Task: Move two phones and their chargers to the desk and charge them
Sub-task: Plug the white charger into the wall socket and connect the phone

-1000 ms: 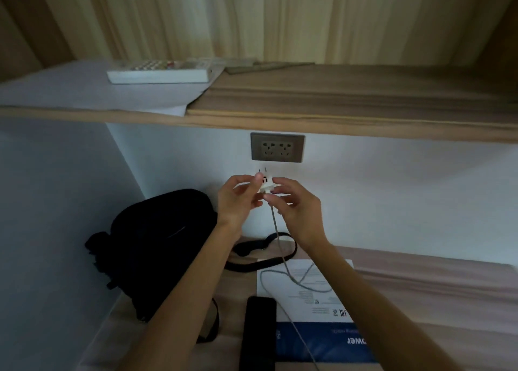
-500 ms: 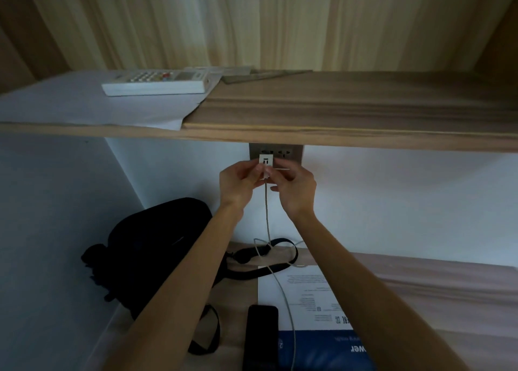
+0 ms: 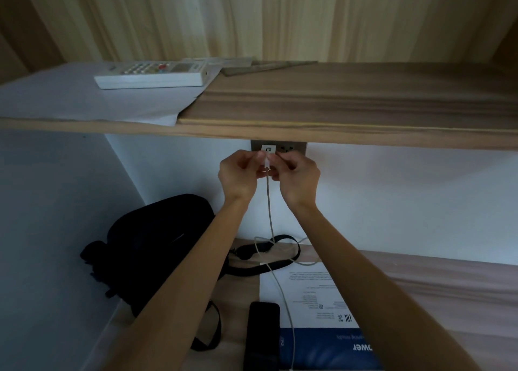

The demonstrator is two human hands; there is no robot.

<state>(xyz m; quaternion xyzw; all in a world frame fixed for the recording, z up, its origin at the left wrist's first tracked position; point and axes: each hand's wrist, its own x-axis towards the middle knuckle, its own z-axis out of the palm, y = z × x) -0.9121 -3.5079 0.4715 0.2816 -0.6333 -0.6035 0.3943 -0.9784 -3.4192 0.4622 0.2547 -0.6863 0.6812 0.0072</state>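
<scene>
A wooden shelf [image 3: 336, 104] spans the view above a pale wood table [image 3: 437, 283] set against a white wall. A black bag [image 3: 157, 247] slumps in the table's back left corner, its strap [image 3: 263, 267] trailing toward the middle. A white-and-blue printed box [image 3: 311, 297] lies flat from mid-table to the near edge. On the shelf's left part a white remote control [image 3: 152, 75] rests on a sheet of paper [image 3: 84, 98]. A dark phone [image 3: 262, 334] lies face up at the near edge, just left of the box. Both arms reach to the wall, where the left hand [image 3: 238, 174] and right hand [image 3: 298, 175] meet below a grey wall socket [image 3: 291, 147] tucked under the shelf. A white charger [image 3: 268, 149] sits in the socket's left outlet; the fingers [image 3: 256, 160] of both hands are curled, pinching the top end of the cable [image 3: 269, 211], which hangs down to the table and runs over the box to the near edge.
</scene>
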